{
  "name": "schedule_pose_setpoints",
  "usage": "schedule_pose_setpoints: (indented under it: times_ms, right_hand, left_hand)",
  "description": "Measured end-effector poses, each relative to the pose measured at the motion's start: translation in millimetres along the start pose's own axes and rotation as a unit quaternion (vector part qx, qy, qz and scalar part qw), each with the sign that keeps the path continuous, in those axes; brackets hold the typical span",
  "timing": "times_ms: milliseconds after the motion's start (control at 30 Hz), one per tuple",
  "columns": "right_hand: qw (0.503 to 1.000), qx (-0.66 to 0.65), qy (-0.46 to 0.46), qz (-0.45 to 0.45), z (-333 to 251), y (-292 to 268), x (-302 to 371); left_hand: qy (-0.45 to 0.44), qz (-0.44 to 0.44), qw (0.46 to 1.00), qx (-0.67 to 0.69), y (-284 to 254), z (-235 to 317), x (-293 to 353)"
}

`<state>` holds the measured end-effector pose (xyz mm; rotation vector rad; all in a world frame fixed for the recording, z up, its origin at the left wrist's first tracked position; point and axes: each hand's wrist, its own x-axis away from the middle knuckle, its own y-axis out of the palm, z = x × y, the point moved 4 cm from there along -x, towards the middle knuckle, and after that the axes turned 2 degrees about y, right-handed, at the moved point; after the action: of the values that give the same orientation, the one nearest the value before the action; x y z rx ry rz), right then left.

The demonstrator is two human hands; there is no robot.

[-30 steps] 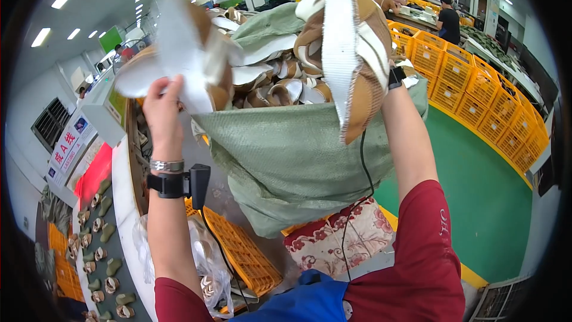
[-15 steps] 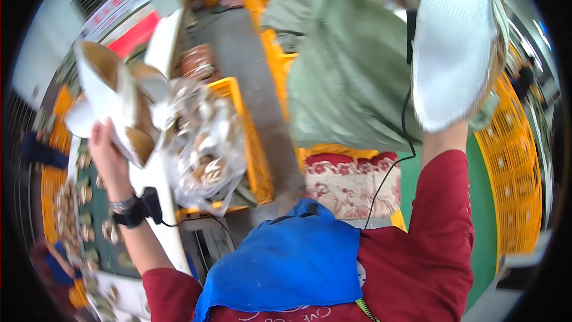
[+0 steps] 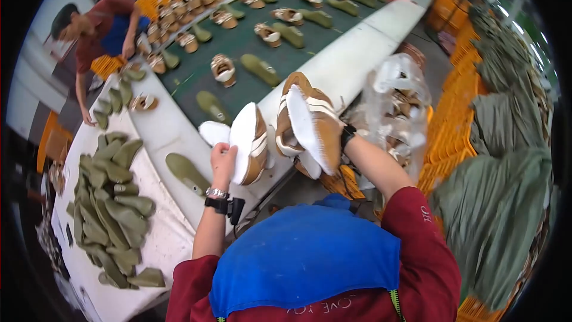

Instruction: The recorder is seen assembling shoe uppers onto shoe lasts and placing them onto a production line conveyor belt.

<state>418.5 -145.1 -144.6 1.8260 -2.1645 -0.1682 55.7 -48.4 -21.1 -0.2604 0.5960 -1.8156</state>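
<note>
shoes fill both your hands: your left hand (image 3: 222, 160) grips a tan and white shoe (image 3: 249, 143) with its white sole turned toward you, and your right hand (image 3: 341, 137), mostly hidden behind them, holds a bunch of brown and white shoes (image 3: 307, 124), though you cannot see how its fingers close. you hold them above the white table edge (image 3: 351, 53) beside the green belt (image 3: 250, 42), where more shoes and green foot forms (image 3: 260, 69) lie in rows. a heap of green forms (image 3: 110, 203) lies to your left, a clear bag of shoes (image 3: 398, 107) to your right, and another person (image 3: 98, 30) works across the belt.
</note>
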Motion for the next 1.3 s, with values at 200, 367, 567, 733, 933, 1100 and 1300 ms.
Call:
schedule_pose_setpoints:
  times_ms: [200, 367, 567, 733, 933, 1100, 1300]
  right_hand:
    - [0.986, 0.028, 0.135, 0.094, -66.1, 137.7, -59.9]
    - [0.998, 0.063, 0.009, 0.014, -114.5, 137.7, -92.7]
    - [0.821, 0.565, -0.013, 0.079, -196.1, 71.3, -97.7]
    - [0.673, 0.733, 0.066, 0.073, -132.1, 26.2, -111.4]
    - [0.756, 0.615, -0.193, -0.113, -183.0, 108.3, -112.6]
    - [0.906, 0.27, -0.118, -0.303, -163.4, 266.9, -37.7]
    - [0.827, 0.473, -0.285, -0.103, -174.1, 305.6, -41.6]
  left_hand:
    - [-0.147, -0.121, 0.974, 0.123, 19.1, -79.3, 1.5]
    - [-0.29, -0.157, 0.917, 0.225, -1.2, -55.9, 31.9]
    - [-0.207, 0.074, 0.946, 0.24, -48.2, -29.0, 54.7]
    - [-0.161, 0.152, 0.974, 0.042, -41.4, -3.7, 35.4]
    - [-0.201, 0.133, 0.893, 0.38, -23.6, 15.5, 14.0]
    - [-0.165, -0.059, 0.818, 0.548, -13.9, 51.0, -4.1]
    - [-0.191, 0.091, 0.867, 0.451, -65.2, 47.3, -2.8]
